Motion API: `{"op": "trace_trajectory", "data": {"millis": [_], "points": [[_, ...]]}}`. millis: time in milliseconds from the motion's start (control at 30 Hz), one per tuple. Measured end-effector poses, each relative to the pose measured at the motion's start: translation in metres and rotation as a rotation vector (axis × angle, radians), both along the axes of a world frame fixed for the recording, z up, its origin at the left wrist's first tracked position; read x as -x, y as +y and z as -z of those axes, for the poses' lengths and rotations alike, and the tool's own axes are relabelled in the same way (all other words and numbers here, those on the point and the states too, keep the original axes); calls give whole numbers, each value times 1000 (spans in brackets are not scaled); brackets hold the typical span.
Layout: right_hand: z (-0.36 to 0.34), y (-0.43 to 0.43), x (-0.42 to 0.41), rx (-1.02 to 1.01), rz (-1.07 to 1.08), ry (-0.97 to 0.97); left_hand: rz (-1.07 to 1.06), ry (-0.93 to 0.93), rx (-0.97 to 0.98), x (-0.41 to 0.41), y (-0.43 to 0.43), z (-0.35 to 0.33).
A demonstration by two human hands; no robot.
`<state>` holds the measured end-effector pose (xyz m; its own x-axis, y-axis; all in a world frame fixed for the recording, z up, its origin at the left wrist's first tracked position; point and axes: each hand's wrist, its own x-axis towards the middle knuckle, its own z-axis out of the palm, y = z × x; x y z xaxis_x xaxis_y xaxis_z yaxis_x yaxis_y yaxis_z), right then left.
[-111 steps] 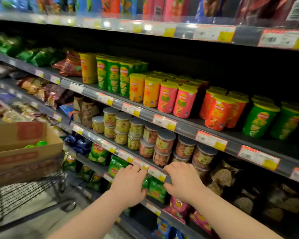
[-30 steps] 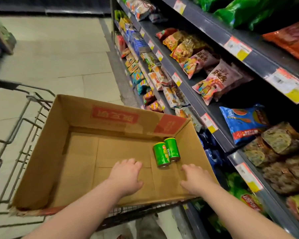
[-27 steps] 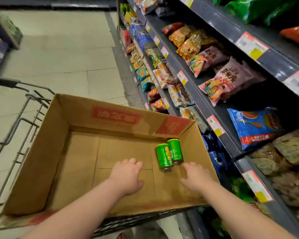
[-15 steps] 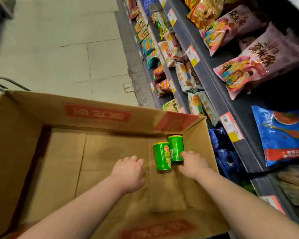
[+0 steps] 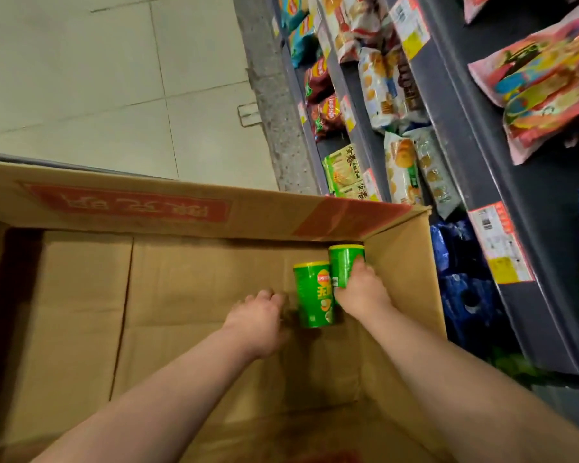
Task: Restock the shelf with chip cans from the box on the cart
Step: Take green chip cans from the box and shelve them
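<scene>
Two green chip cans lie side by side on the floor of an open cardboard box (image 5: pixel 121 208), near its right wall. My right hand (image 5: pixel 360 289) wraps its fingers around the farther can (image 5: pixel 343 262), next to the box wall. The nearer can (image 5: pixel 313 295) lies just left of it, label up. My left hand (image 5: pixel 259 315) hovers right beside this can's left side with fingers loosely curled; I cannot tell whether it touches the can.
Grey store shelves (image 5: pixel 475 135) run along the right, packed with snack bags and price tags. A tiled floor (image 5: pixel 97 78) shows beyond the box's far wall. The rest of the box floor holds nothing else.
I turned from the shelf to the box on the cart. Both hands moved forward into the box; my right hand closed on the farther can and my left reached the nearer one.
</scene>
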<state>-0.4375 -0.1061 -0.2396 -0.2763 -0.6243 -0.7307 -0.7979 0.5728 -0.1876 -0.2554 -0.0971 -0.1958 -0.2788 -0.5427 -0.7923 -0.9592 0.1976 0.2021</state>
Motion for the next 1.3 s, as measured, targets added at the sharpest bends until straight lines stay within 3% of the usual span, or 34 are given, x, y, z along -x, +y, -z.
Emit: {"op": "trace_trajectory", "data": {"millis": [267,400,500,600,900,1300], "points": [[18,-1,0,126,161,-144,-418,108,-83,6,-1,30],[26,3,-4,62,333,-285,-733,202,-79,9,-3,45],[33,8,-8,-8,334,-318,-872,202,-78,12,-4,53],[35,13,-13,-52,397,-423,-900,171,-70,14,-3,58],[22,33,-14,-17,468,-479,-1045,218,-90,10,13,43],[-63,84,-32,155,579,-547,-850,332,34,-15,45,-35]]}}
